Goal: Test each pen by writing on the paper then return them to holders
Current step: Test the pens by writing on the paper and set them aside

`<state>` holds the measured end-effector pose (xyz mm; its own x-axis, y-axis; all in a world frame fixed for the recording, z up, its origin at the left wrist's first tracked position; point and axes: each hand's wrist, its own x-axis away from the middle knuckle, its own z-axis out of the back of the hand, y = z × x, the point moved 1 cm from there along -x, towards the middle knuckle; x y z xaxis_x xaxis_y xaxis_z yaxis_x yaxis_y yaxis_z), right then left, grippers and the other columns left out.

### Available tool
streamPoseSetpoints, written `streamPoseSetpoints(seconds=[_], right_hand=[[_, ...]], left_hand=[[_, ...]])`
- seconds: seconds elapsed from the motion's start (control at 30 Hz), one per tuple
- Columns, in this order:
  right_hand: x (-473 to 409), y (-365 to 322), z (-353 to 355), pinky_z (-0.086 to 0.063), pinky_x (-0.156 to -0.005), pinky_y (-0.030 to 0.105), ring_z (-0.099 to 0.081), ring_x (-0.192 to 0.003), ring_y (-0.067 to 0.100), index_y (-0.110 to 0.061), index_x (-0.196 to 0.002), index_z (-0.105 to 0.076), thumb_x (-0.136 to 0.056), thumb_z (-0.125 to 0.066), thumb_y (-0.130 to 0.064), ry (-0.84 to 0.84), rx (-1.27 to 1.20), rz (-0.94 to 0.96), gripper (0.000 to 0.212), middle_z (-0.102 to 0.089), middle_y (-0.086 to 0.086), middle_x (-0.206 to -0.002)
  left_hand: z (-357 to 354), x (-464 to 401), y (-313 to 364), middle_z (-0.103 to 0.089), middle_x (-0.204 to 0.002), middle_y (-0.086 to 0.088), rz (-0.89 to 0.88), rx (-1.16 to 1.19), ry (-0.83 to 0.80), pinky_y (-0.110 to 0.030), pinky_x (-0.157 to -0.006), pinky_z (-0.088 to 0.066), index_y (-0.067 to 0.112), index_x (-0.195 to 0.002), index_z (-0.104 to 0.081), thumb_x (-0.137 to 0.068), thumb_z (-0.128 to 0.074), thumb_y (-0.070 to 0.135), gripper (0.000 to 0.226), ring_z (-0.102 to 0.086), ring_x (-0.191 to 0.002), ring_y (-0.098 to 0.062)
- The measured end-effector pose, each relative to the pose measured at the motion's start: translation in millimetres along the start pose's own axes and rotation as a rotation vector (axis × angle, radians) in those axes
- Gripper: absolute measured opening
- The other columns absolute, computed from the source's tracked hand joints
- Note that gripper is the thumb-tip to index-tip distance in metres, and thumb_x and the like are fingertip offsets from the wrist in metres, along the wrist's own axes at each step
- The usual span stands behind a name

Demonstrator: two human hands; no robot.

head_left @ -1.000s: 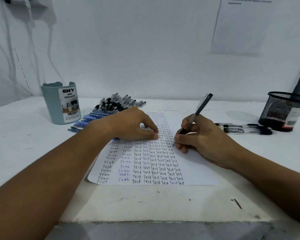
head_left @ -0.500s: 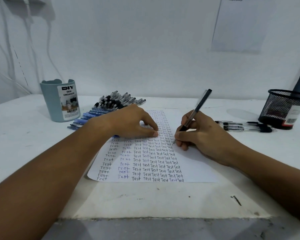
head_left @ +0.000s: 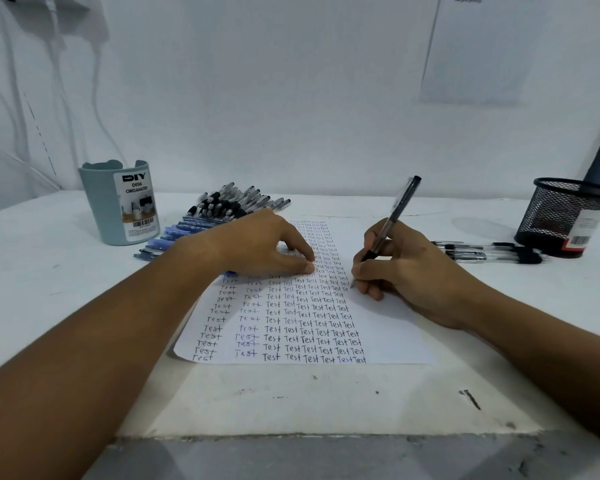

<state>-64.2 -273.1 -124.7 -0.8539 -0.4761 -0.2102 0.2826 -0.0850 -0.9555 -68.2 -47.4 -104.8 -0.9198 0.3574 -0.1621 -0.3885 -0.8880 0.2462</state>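
Gripping a black pen (head_left: 394,220) in the right hand (head_left: 406,271), fingers and thumb curled round the lower barrel, tip down on the paper (head_left: 388,327) at the end of a row of handwritten "Test" words, cap end tilted up and away toward the wall. Pressing the sheet flat with the left hand (head_left: 260,245), fingers slightly bent, fingertips (head_left: 307,261) and thumb touching the written area, nothing held. Lying flat on the white table (head_left: 49,271), paper between the two forearms, left part filled with columns of "Test" in black and some blue, right part bare. Piled behind the left hand, just past the sheet's far left corner: black-capped pens (head_left: 232,202) farther back, blue pens (head_left: 168,237) nearer, partly hidden by the wrist. Standing upright left of that pile, near it but apart, a pale blue-grey desk organizer (head_left: 118,206) with a "DIY DESK ORGANIZER" label. Standing upright at the far right, a black mesh holder (head_left: 565,213); contents cannot be told. Lying side by side between the right hand and the mesh holder, a few clear pens with black caps (head_left: 489,252), their cap ends close to its base.
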Motion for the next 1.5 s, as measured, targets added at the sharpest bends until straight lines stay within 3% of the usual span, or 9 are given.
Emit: streamPoseSetpoints(seconds=[0.13, 0.27, 0.37, 0.57, 0.8, 1.1, 1.2, 1.3, 1.5], right_hand=[[-1, 1, 0, -0.045, -0.057, 0.035, -0.055, -0.062, 0.029, -0.009, -0.091, -0.045, -0.083, -0.060, 0.015, -0.005, 0.038, 0.011, 0.029, -0.060, 0.019, -0.077], [-1, 1, 1, -0.045, -0.056, 0.034, -0.055, -0.063, 0.029, -0.009, -0.090, -0.044, -0.082, -0.060, 0.015, -0.017, 0.046, 0.008, 0.029, -0.060, 0.018, -0.076], [-1, 0, 1, -0.044, -0.052, 0.033, -0.055, -0.060, 0.028, -0.009, -0.089, -0.044, -0.082, -0.059, 0.017, -0.002, -0.034, -0.006, 0.031, -0.058, 0.020, -0.075], [-3, 4, 2, -0.044, -0.054, 0.035, -0.055, -0.061, 0.029, -0.009, -0.090, -0.045, -0.083, -0.060, 0.015, 0.020, -0.015, 0.015, 0.030, -0.058, 0.019, -0.076], [-3, 3, 3, -0.043, -0.051, 0.032, -0.054, -0.061, 0.028, -0.009, -0.090, -0.045, -0.082, -0.058, 0.018, -0.002, -0.041, -0.006, 0.030, -0.057, 0.022, -0.077], [-8, 2, 6, -0.036, -0.050, 0.035, -0.053, -0.053, 0.026, -0.010, -0.089, -0.043, -0.084, -0.056, 0.017, 0.060, -0.161, -0.054, 0.030, -0.054, 0.018, -0.071], [-21, -8, 6, -0.041, -0.051, 0.034, -0.058, -0.058, 0.028, -0.007, -0.087, -0.047, -0.094, -0.056, -0.004, 0.091, -0.166, -0.074, 0.013, -0.055, 0.018, -0.076], [-42, -19, 8, -0.046, -0.051, 0.033, -0.061, -0.059, 0.033, -0.006, -0.088, -0.048, -0.102, -0.047, -0.025, 0.159, -0.168, -0.091, 0.024, -0.054, 0.017, -0.075], [-60, -2, 6, -0.049, -0.047, 0.030, -0.062, -0.053, 0.025, -0.010, -0.102, -0.041, -0.099, -0.051, -0.008, 0.218, -0.193, -0.068, 0.011, -0.055, 0.022, -0.089]], left_hand=[[2, -1, -2, -0.060, -0.128, 0.009, -0.018, -0.001, 0.179, -0.024, -0.105, -0.036, 0.028, -0.112, -0.068, -0.085, -0.050, -0.003, 0.045, -0.051, -0.120, -0.006], [4, -2, -2, -0.061, -0.122, 0.008, 0.034, 0.018, 0.270, -0.006, -0.083, -0.026, 0.031, -0.093, -0.066, -0.077, -0.042, -0.017, 0.056, -0.058, -0.099, -0.006], [1, -3, -5, -0.065, -0.114, 0.000, -0.005, 0.046, 0.239, -0.021, -0.083, -0.050, 0.029, -0.094, -0.067, -0.078, -0.041, -0.018, 0.056, -0.063, -0.094, -0.009], [0, -2, -3, -0.067, -0.098, -0.001, -0.026, 0.017, 0.234, -0.034, -0.084, -0.054, 0.020, -0.108, -0.071, -0.087, -0.053, -0.006, 0.039, -0.064, -0.088, -0.014], [1, -1, 0, -0.058, -0.093, 0.015, -0.029, 0.016, 0.217, -0.021, -0.085, -0.049, 0.022, -0.109, -0.071, -0.089, -0.062, 0.012, 0.024, -0.063, -0.090, -0.004], [1, -1, -3, -0.065, -0.100, 0.008, -0.022, 0.018, 0.223, -0.022, -0.084, -0.050, 0.022, -0.108, -0.072, -0.090, -0.061, 0.014, 0.022, -0.063, -0.088, -0.002], [0, -2, -4, -0.068, -0.106, 0.002, -0.006, 0.009, 0.223, -0.029, -0.087, -0.052, 0.021, -0.107, -0.072, -0.090, -0.061, 0.016, 0.022, -0.063, -0.091, -0.007], [0, -3, -5, -0.069, -0.103, -0.001, 0.019, -0.007, 0.269, -0.034, -0.087, -0.051, 0.018, -0.107, -0.072, -0.089, -0.061, 0.016, 0.021, -0.064, -0.090, -0.012], [2, -2, -8, -0.070, -0.099, -0.001, 0.035, -0.027, 0.310, -0.032, -0.086, -0.051, 0.014, -0.107, -0.072, -0.090, -0.061, 0.014, 0.021, -0.063, -0.089, -0.012]])
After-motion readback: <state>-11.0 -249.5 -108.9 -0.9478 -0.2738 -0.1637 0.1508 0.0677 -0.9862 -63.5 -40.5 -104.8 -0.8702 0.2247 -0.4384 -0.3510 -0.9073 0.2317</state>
